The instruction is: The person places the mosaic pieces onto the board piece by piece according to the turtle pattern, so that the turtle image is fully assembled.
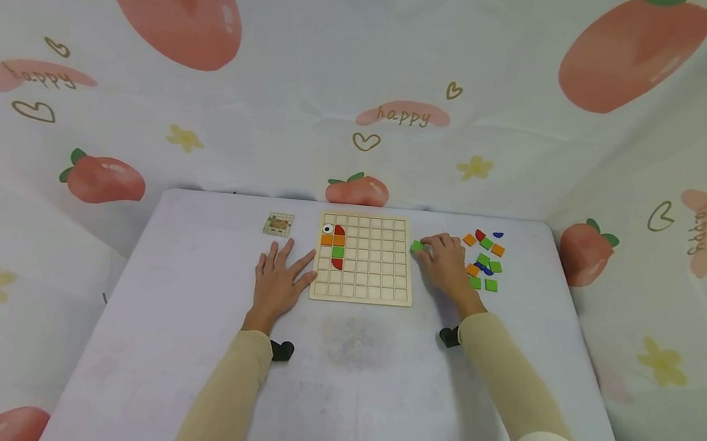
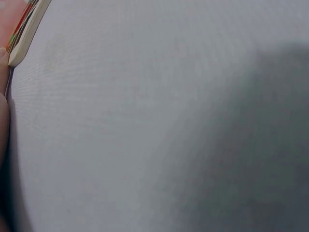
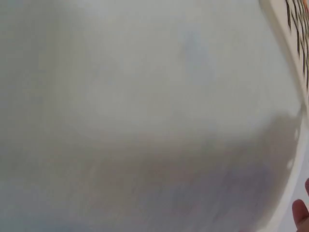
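A square wooden grid board (image 1: 374, 277) lies flat on the table. In its upper left cells sit a white eye piece (image 1: 328, 229), orange squares (image 1: 327, 240), a green square (image 1: 338, 252) and two red rounded pieces (image 1: 337, 264). My left hand (image 1: 276, 284) rests with spread fingers on the table, its fingertips at the board's left edge. By the board's right edge my right hand (image 1: 446, 266) pinches a green square tile (image 1: 417, 246) between thumb and fingers. The wrist views show mostly tabletop, with a board corner (image 2: 21, 50) in the left one and a board edge (image 3: 285, 34) in the right one.
Right of my right hand lies a loose scatter of green tiles (image 1: 491, 285), orange tiles (image 1: 498, 250), a red piece (image 1: 480, 235) and blue half-round pieces (image 1: 498, 235). A small picture card (image 1: 278, 224) lies left of the board. A patterned curtain (image 1: 311, 127) hangs behind the table.
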{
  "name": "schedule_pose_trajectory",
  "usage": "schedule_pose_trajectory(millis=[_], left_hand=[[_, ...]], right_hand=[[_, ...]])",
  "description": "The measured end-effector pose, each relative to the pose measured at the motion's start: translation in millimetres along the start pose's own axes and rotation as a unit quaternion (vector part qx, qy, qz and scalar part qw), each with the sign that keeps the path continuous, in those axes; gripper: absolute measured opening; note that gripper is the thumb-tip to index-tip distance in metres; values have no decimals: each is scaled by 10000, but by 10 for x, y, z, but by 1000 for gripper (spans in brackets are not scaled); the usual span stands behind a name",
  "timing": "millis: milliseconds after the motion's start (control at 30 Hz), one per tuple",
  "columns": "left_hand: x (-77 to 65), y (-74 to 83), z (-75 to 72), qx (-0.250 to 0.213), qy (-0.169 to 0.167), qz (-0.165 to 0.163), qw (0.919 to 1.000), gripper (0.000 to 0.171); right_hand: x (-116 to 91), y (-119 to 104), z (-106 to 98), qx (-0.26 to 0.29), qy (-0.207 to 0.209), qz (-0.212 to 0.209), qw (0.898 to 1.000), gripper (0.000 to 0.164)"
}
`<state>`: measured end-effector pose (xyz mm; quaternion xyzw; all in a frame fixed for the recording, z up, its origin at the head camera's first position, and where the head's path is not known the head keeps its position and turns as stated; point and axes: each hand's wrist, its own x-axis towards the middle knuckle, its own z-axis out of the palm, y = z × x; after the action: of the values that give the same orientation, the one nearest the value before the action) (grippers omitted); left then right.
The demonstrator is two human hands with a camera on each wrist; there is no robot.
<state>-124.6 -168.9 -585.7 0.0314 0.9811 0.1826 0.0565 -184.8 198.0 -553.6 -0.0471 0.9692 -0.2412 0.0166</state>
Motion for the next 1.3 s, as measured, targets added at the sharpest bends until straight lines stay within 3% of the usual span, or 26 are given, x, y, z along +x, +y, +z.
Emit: schedule_pose_trajectory(millis=[267,567,867,1300], left_hand=[[-1,5,-5,-29,-26,-4,10000,59],[1,-5,-19,-12,-73,-48,10000,59],[14,-9,13,-49,-82,-44,9999,60],[6,-23,16,-17,39,22,10000,60]], right_hand=[[84,-279,127,22,54,-703,9975,36],[129,-588,317,396,-229,-1176,9920,34],[133,-866,475,586,-816,-1048,9894,34],[169,-957,640,460,-658,-1087,9908,32]])
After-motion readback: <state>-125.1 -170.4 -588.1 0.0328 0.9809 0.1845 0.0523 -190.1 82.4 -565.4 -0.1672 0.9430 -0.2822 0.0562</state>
